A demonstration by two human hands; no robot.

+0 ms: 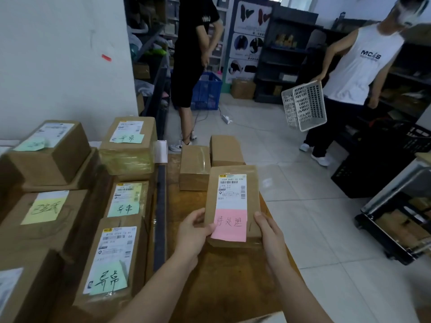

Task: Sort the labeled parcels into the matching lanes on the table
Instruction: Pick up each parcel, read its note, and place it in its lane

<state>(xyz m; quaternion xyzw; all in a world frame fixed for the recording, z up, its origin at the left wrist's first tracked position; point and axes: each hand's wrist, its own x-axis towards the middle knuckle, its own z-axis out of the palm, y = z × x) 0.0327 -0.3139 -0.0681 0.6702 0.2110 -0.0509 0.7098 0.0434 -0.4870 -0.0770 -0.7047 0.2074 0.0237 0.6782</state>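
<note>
Head cam: L hand (193, 231) & R hand (270, 231) each grip a near edge of 1 pink-note parcel (233, 197), over table (233, 287) rt side. Lifted or resting: can't tell. Behind it: 2 plain boxes (194, 167). Left of it: 3 green-note parcels (112, 259) in a column, then 1 yellow-note parcel (46, 213).

So the left forearm (149, 292) and right forearm (296, 290) both come up bare from the bottom edge, angling in toward each other a bit. The left hand (193, 231) grips the near left corner of a flat brown cardboard parcel with a pink note (233, 201) — thumb lying across the top, fingers curled round the side. The right hand (270, 236) has the near right corner, thumb up along the top edge, the other fingers tucked underneath out of sight. Both wrists look fairly straight and about level with each other.
</note>
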